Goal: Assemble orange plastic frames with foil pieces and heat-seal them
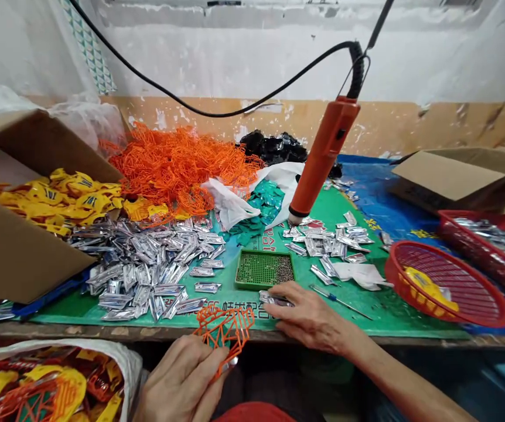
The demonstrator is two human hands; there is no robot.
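In the head view, the left hand [182, 381] grips an orange frame [238, 321] near the surface's [415, 337] edge, probably low to keep its lattice clear; the right hand [309, 319] touches a silver piece [269, 298], pinched or not unclear. A green tray [252, 286] sits just beyond, likely for easy reach. The lattice points forward, its long axis partly hidden; the silver piece lies left to right.

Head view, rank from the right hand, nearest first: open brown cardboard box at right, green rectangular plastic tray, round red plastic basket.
From the right hand:
1. Green rectangular plastic tray: just beyond, slightly left.
2. Round red plastic basket: to the right.
3. Open brown cardboard box: right, farther back, behind the basket.
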